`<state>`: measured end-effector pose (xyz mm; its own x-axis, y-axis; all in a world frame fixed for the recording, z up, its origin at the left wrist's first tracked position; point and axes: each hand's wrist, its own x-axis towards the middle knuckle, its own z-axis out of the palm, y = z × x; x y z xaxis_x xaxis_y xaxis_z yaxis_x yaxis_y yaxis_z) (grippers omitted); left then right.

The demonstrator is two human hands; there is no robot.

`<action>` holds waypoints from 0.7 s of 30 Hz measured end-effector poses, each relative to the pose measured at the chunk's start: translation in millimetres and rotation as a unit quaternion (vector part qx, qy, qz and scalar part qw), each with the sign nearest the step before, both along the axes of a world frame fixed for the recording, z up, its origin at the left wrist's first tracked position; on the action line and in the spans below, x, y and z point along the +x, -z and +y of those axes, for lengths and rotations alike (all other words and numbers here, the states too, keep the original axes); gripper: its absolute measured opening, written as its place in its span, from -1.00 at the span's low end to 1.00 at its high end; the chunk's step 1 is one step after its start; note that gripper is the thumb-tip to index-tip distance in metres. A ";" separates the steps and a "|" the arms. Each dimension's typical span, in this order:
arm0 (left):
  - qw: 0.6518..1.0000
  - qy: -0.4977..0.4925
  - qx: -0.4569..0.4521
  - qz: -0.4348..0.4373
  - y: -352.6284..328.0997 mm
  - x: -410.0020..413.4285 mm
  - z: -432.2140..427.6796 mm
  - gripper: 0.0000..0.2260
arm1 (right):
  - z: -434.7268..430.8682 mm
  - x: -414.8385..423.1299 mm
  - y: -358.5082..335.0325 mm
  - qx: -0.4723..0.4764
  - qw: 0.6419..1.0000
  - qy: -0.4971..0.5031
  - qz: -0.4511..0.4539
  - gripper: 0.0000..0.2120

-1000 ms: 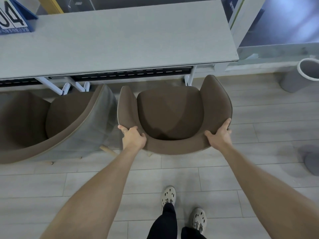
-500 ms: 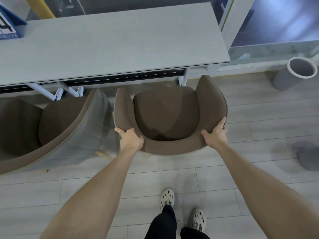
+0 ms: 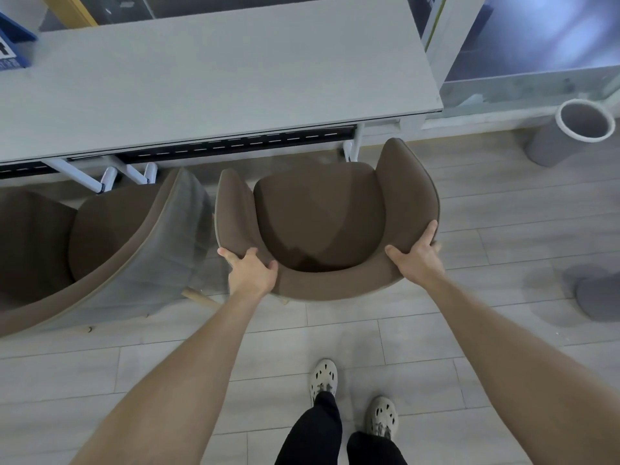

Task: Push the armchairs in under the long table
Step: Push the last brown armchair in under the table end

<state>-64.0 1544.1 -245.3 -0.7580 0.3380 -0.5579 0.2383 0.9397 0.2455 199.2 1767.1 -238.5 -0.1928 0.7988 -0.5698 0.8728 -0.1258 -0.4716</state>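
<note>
A brown armchair [image 3: 318, 216] stands in front of the long grey table [image 3: 214, 75], its seat facing the table's right end and its front edge close to the table's edge. My left hand [image 3: 251, 273] grips the left corner of its backrest. My right hand [image 3: 416, 256] grips the right corner of the backrest. A second brown armchair [image 3: 110, 236] with a grey outer shell stands at the left, turned at an angle, its front near the table's white legs [image 3: 107, 177].
A grey round bin [image 3: 570, 132] stands on the floor at the right, beyond the table's end. A grey round base [image 3: 600, 297] lies at the right edge. A blue sign [image 3: 13, 48] sits on the table's left end. My feet [image 3: 352, 404] are behind the chair.
The view has shifted slightly to the right and closer. Both hands keep their grip on the backrest; the chair sits about as near the table as before.
</note>
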 end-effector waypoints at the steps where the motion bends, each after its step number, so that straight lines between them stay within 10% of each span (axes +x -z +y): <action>1: 1.000 0.006 -0.007 -0.005 -1.0 0.5 -2.0 -0.36 | -1.0 2.1 -0.1 0.013 1.000 -0.014 -0.020 0.14; 6: 0.986 0.161 -0.028 0.003 -12.0 2.7 -18.0 -0.02 | -15.2 17.1 -0.4 0.253 0.925 -0.275 -0.066 -0.11; 9: 0.942 0.337 -0.006 -0.009 -7.7 6.2 -29.8 0.13 | -23.3 20.1 -2.1 0.223 0.884 -0.406 -0.060 -0.02; 21: 0.928 0.371 0.029 0.023 14.5 4.0 -30.0 -0.28 | -27.2 15.3 -10.2 0.191 0.868 -0.449 -0.094 0.22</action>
